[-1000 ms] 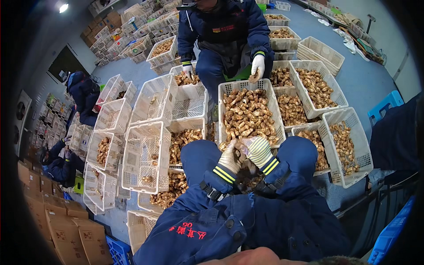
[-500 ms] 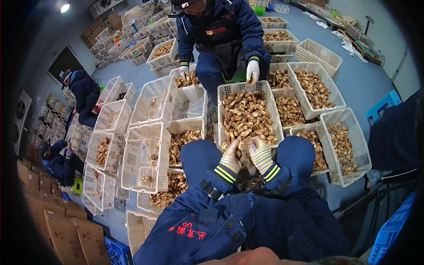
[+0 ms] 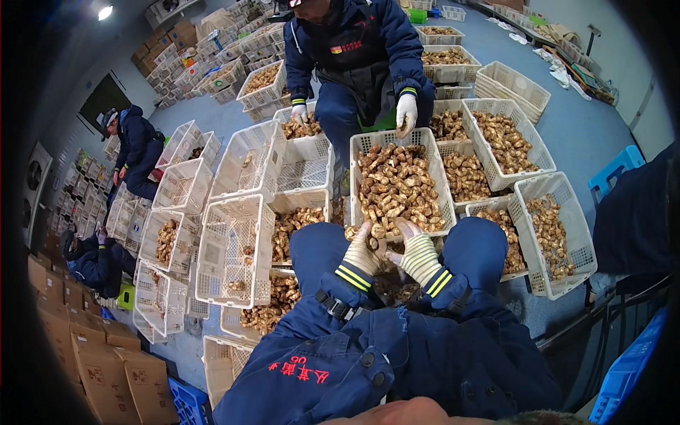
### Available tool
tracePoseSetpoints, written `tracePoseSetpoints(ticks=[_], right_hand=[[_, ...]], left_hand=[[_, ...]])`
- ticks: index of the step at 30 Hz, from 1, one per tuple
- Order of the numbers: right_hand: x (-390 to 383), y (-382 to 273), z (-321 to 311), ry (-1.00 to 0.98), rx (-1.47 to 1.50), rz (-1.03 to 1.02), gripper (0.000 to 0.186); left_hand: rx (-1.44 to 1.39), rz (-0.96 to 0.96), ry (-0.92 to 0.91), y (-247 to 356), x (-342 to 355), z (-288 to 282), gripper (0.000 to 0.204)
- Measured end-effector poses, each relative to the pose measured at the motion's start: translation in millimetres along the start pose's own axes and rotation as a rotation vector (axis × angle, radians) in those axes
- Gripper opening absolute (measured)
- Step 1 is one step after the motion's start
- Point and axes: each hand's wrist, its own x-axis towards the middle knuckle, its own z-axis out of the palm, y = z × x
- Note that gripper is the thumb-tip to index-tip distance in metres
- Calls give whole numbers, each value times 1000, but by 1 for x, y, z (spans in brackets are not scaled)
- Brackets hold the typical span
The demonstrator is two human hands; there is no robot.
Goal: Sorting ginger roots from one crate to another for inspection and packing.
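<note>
Between my knees and a co-worker stands a white perforated crate heaped with brown-and-white mushrooms. At its near edge my left hand, in a striped knit glove, is closed around a mushroom; its underside is hidden by the fingers. Close by on the right, my right hand wears a matching glove, its thumb and fingers apart, and nothing shows between them. Across the crate, the co-worker's white-gloved hand holds a mushroom at the far rim, while their other hand rests over a crate of mushrooms.
Nearly bare white crates stand to my left, some stacked over mushroom-filled ones. More filled crates crowd my right, near a blue stool. Cardboard boxes line the lower left. Two more people work at the far left.
My hands have moved apart; the left shifted slightly left, and the right hand's fingers have spread. At far left, one person has straightened a little.
</note>
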Motion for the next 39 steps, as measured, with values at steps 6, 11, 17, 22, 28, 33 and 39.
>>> tracePoseSetpoints(ticks=[6,11,17,22,28,33,39], right_hand=[[1,0,-8,206,26,-202,53],[8,-10,-7,244,-11,-197,57],[11,-9,-15,245,-84,-196,62],[10,-3,-21,273,-161,-314,54],[9,-2,-16,342,-216,-364,55],[10,2,-17,357,-146,-384,54],[11,11,-7,440,-101,-431,48]], left_hand=[[136,26,-17,0,-31,40,25],[240,3,-1,-9,-9,20,48],[164,-100,-21,-18,7,1,24],[229,-93,8,-25,5,6,26],[291,-8,34,-26,-7,16,30],[261,-58,-18,-29,2,7,36],[226,-21,24,-37,-8,24,31]])
